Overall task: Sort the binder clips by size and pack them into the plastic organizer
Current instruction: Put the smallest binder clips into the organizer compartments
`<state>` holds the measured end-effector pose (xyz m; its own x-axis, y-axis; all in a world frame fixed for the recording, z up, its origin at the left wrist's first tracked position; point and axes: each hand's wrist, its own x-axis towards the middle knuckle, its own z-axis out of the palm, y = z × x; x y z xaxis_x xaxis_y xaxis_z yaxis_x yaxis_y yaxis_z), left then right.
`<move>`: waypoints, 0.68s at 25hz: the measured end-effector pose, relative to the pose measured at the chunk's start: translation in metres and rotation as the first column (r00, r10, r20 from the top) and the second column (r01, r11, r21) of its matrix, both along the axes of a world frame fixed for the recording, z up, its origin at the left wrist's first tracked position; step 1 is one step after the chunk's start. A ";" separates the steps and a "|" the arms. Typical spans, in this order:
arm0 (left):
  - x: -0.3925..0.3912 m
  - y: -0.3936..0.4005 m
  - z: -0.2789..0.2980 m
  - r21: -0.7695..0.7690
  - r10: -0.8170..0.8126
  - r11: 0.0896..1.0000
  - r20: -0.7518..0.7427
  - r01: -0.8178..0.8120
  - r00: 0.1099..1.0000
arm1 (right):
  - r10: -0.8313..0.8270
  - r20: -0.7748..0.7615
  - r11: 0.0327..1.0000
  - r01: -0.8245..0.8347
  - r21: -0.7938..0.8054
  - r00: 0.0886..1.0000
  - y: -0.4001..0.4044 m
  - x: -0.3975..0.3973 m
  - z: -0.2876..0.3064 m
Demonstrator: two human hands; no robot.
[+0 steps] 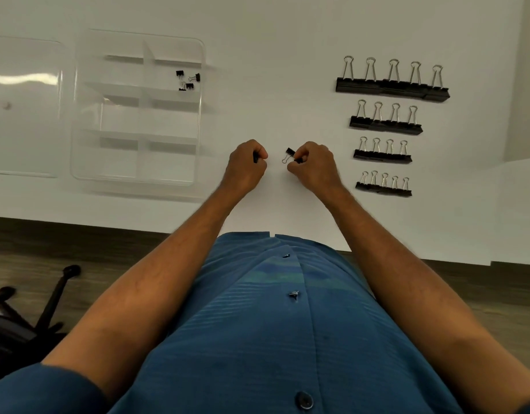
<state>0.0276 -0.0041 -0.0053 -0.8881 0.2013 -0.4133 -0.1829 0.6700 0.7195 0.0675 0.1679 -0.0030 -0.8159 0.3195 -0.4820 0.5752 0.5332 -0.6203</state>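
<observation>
A clear plastic organizer (78, 121) with several compartments lies at the left of the white table. A few tiny black binder clips (188, 80) sit in its upper right compartment. At the right, black binder clips stand in four rows by size: the largest row (392, 85), a smaller row (386, 124), a third row (382, 155) and the smallest row (383, 188). My left hand (246, 165) is curled round a small black clip (255, 157). My right hand (313, 165) pinches tiny binder clips (290, 155) at its fingertips. Both hands hover at the table's middle.
The organizer's clear lid (25, 106) lies flat to the left of it. The table's front edge (108, 218) runs close to my body. A black office chair base (34, 312) stands on the wooden floor at the lower left.
</observation>
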 end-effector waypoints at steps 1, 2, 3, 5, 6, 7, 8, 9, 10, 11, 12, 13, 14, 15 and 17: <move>0.000 -0.002 -0.001 0.002 0.006 1.000 -0.004 -0.006 1.000 | -0.080 0.011 0.989 0.080 -0.124 0.997 0.002 -0.003 0.004; 0.000 -0.004 -0.001 0.002 0.014 1.000 -0.005 -0.014 1.000 | -0.155 0.038 0.958 0.159 -0.238 0.987 0.004 -0.006 0.007; 0.000 -0.006 -0.002 0.002 0.020 1.000 -0.005 -0.020 1.000 | -0.199 0.050 0.932 0.205 -0.298 0.979 0.006 -0.008 0.010; 0.000 -0.009 -0.002 0.006 0.026 1.000 -0.003 -0.026 1.000 | -0.187 0.014 0.955 0.185 -0.233 0.982 0.006 -0.013 0.012; 0.000 -0.010 -0.002 0.008 0.026 1.000 -0.005 -0.026 1.000 | -0.156 -0.009 0.973 0.152 -0.174 0.988 0.005 -0.015 0.011; 0.000 -0.011 -0.001 0.010 0.027 1.000 -0.006 -0.026 1.000 | -0.125 -0.029 0.985 0.121 -0.125 0.992 0.004 -0.017 0.009; 0.000 -0.012 -0.001 0.013 0.029 0.999 -0.003 -0.029 1.000 | -0.095 -0.051 0.991 0.090 -0.095 0.994 0.002 -0.018 0.007; 0.000 -0.013 0.000 0.016 0.033 0.999 0.000 -0.033 0.999 | -0.063 -0.077 0.996 0.058 -0.070 0.995 0.001 -0.019 0.004; 0.000 -0.015 0.001 0.016 0.038 0.999 0.003 -0.038 0.999 | -0.014 -0.098 0.999 0.010 -0.048 0.995 0.001 -0.020 0.002; -0.001 -0.016 0.002 0.014 0.041 0.999 0.003 -0.041 0.999 | 0.054 -0.110 0.998 -0.057 -0.021 0.992 0.000 -0.020 0.000; -0.002 -0.017 0.002 0.009 0.043 0.999 0.002 -0.043 0.999 | 0.123 -0.117 0.992 -0.123 0.007 0.985 0.000 -0.019 -0.001; -0.002 -0.019 0.002 0.005 0.043 0.999 -0.001 -0.043 0.999 | 0.184 -0.118 0.983 -0.181 0.036 0.976 -0.001 -0.018 -0.002; -0.003 -0.020 0.002 0.003 0.045 0.999 -0.004 -0.045 0.999 | 0.235 -0.121 0.971 -0.228 0.065 0.965 -0.001 -0.016 -0.003; -0.003 -0.021 0.002 0.004 0.046 0.999 -0.008 -0.046 0.999 | 0.275 -0.125 0.960 -0.265 0.092 0.953 -0.001 -0.014 -0.005; -0.004 -0.023 0.004 0.006 0.049 0.999 -0.011 -0.049 0.999 | 0.339 -0.119 0.937 -0.323 0.135 0.933 -0.002 -0.011 -0.006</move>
